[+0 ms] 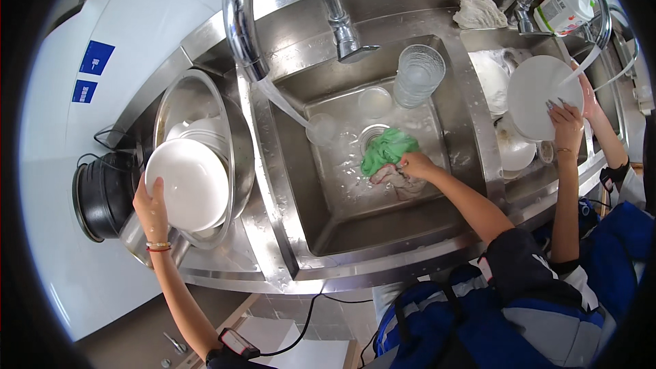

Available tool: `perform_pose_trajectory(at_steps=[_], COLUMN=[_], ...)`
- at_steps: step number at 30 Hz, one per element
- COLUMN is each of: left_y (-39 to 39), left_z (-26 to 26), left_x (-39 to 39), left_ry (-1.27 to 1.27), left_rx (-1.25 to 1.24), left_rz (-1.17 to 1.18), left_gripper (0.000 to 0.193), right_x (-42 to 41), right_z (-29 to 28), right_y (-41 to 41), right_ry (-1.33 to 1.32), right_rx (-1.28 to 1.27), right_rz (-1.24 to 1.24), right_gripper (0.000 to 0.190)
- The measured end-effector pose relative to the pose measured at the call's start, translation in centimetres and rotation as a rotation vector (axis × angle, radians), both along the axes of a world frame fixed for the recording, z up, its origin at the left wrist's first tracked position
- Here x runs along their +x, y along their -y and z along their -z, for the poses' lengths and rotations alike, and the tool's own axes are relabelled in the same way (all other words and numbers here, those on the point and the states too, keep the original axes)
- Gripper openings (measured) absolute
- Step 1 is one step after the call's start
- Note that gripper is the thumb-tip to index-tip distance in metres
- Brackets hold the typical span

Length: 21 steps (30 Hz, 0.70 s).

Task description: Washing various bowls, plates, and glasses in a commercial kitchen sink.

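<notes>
At the left my left hand (152, 205) grips the rim of a white bowl (188, 184), which is over a large steel basin (229, 164) holding stacked white dishes (205, 130). My right hand (417, 166) is down in the middle sink (353, 205), its fingers closed on a cloth; a green cloth (389, 149) and a greyish cloth with a red edge (402, 184) lie bunched together there, partly over the drain. Water runs from the faucet (253, 64) onto a small clear dish (323, 129). Another small round dish (375, 102) and a textured glass tumbler (417, 77) are towards the back.
At the right a co-worker's hands (568, 120) hold a white plate (540, 95) under another faucet (602, 31), over a sink with dishes. A rag (480, 12) and a white bottle (564, 10) are on the back ledge. A black pot (105, 197) stands at far left.
</notes>
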<state>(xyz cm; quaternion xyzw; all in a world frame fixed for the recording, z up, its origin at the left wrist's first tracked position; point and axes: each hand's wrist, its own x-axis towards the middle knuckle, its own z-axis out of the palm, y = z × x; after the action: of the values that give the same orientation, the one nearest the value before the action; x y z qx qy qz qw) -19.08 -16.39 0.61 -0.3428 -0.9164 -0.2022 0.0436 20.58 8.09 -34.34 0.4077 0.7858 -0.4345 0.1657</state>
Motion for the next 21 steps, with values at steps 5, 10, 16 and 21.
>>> perform_pose_trajectory(at_steps=[5,10,16,21], left_y=[1.3,4.0,6.2,7.1], left_z=[0.6,1.8,3.6,4.7], left_x=[0.0,-0.5,-1.7,-3.1], left_ry=[-0.024,-0.018,0.286,0.403], left_rx=[0.031,-0.044,0.272,0.357], left_rz=[0.000,-0.067,-0.102,-0.064], left_gripper=[0.032,0.025,0.020,0.022], right_x=[1.0,1.6,1.8,1.4], right_z=[0.7,1.7,2.6,3.0], right_y=[0.2,0.1,0.3,0.1], right_ry=[-0.078,-0.116,-0.107,-0.092], right_rx=[0.009,0.046,0.064,0.082], right_rz=[0.080,0.096,0.158,0.110], right_gripper=[0.020,0.018,0.016,0.013])
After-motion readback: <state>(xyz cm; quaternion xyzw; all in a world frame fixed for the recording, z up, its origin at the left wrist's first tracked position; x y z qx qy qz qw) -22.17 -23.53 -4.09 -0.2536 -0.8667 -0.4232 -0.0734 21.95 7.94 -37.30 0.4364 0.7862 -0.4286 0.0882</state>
